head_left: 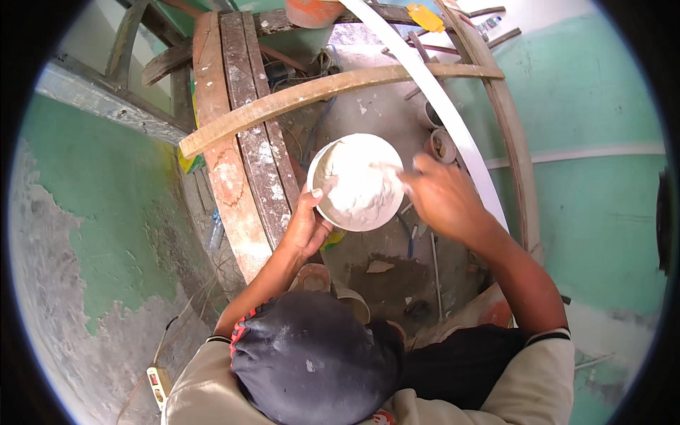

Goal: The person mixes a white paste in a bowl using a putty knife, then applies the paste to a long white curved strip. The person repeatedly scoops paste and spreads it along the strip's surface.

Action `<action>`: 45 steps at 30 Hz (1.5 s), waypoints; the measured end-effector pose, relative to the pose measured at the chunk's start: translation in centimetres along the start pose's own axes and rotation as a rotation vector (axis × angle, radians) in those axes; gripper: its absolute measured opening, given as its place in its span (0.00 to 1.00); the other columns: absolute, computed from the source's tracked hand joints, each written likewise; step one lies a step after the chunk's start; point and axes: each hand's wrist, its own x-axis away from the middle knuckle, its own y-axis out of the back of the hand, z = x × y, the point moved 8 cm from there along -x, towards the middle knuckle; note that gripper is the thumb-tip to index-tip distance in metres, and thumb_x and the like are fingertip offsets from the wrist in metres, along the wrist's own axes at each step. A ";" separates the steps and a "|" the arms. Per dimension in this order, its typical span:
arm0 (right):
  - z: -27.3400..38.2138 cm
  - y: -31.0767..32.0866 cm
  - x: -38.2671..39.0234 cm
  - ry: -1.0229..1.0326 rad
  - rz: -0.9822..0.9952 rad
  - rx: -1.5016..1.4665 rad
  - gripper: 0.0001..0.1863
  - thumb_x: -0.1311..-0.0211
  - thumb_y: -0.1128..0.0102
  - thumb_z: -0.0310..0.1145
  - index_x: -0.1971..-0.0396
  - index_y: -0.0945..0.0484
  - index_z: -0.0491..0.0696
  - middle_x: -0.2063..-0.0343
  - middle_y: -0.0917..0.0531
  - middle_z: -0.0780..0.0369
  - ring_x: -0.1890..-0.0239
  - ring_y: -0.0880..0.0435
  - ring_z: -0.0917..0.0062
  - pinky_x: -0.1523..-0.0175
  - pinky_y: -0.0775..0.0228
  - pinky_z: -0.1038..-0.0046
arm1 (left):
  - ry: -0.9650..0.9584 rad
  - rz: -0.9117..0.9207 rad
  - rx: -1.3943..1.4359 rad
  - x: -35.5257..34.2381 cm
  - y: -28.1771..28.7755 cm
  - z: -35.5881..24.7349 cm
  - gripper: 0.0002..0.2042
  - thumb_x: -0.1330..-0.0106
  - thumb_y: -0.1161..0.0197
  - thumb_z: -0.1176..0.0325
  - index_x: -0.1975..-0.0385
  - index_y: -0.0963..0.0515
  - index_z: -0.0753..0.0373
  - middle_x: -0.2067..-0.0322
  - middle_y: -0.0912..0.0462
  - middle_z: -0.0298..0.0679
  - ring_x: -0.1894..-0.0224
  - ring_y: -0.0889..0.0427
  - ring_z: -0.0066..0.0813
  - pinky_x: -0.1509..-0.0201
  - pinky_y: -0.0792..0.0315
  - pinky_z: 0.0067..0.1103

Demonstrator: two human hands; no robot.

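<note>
My left hand [309,230] grips a round white tub [312,173] by its near left side, the thumb over the rim. Thick white paste [358,185] fills much of the tub, its surface lumpy and bright in the light. At the tub's right edge is my right hand [440,193], its fingers closed and smeared by motion. A blurred, thin shape runs from those fingers over the paste; its kind cannot be made out.
Long paint-spotted planks [244,142] stand at the left, crossed by a curved-looking wooden batten [312,95]. A white strip [432,92] slants down on the right. An orange bucket [314,13] sits at the far end. Small tubs [443,146] and debris lie below.
</note>
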 end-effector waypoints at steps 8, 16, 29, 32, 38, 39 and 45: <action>6.0 -0.6 1.1 0.186 -0.135 0.009 0.10 0.39 0.40 0.26 0.59 0.16 0.41 0.60 0.19 0.49 0.64 0.11 0.56 0.64 0.16 0.55 | -0.059 -0.053 -0.047 0.2 0.2 -0.7 0.41 0.35 0.34 0.53 0.24 0.44 0.57 0.31 0.33 0.45 0.30 0.29 0.43 0.28 0.29 0.42; 5.5 -0.6 0.0 0.126 -0.066 -0.002 0.10 0.37 0.41 0.27 0.60 0.16 0.41 0.63 0.19 0.49 0.66 0.11 0.56 0.67 0.20 0.54 | -0.026 -0.081 -0.139 0.8 -0.7 -0.2 0.45 0.39 0.33 0.48 0.24 0.45 0.54 0.29 0.35 0.44 0.29 0.31 0.44 0.26 0.33 0.44; -1.2 3.0 -3.3 0.152 -0.241 0.063 0.10 0.36 0.39 0.31 0.58 0.13 0.47 0.62 0.18 0.55 0.65 0.13 0.58 0.62 0.23 0.56 | -0.013 -0.032 -0.083 0.9 -0.2 -0.7 0.41 0.37 0.34 0.54 0.25 0.43 0.57 0.32 0.33 0.44 0.31 0.29 0.40 0.28 0.29 0.39; -2.2 0.0 -1.6 0.007 -0.094 -0.002 0.11 0.34 0.39 0.32 0.56 0.14 0.47 0.64 0.18 0.55 0.65 0.14 0.57 0.60 0.22 0.56 | -0.057 -0.010 -0.021 0.8 0.0 -1.1 0.42 0.38 0.33 0.53 0.25 0.44 0.56 0.32 0.34 0.44 0.30 0.30 0.40 0.27 0.31 0.39; 1.2 -1.2 0.5 0.024 -0.083 -0.158 0.15 0.34 0.38 0.31 0.49 0.15 0.47 0.66 0.19 0.53 0.66 0.15 0.55 0.62 0.24 0.56 | -0.048 -0.046 -0.020 0.5 -0.3 0.1 0.45 0.40 0.32 0.50 0.24 0.45 0.54 0.31 0.35 0.44 0.29 0.32 0.41 0.27 0.32 0.41; 1.4 -0.1 -0.4 0.008 -0.123 -0.175 0.15 0.34 0.39 0.31 0.49 0.15 0.47 0.65 0.18 0.52 0.66 0.15 0.55 0.63 0.23 0.55 | -0.050 -0.044 -0.055 0.6 -0.4 0.0 0.46 0.41 0.32 0.48 0.23 0.46 0.53 0.30 0.36 0.44 0.29 0.32 0.43 0.27 0.32 0.42; 4.7 -1.9 0.0 0.021 0.067 -0.048 0.18 0.38 0.40 0.28 0.49 0.15 0.47 0.60 0.16 0.52 0.66 0.13 0.54 0.59 0.20 0.56 | -0.050 -0.086 -0.065 0.4 0.1 -0.1 0.42 0.38 0.32 0.51 0.25 0.43 0.56 0.32 0.33 0.44 0.32 0.29 0.38 0.30 0.28 0.37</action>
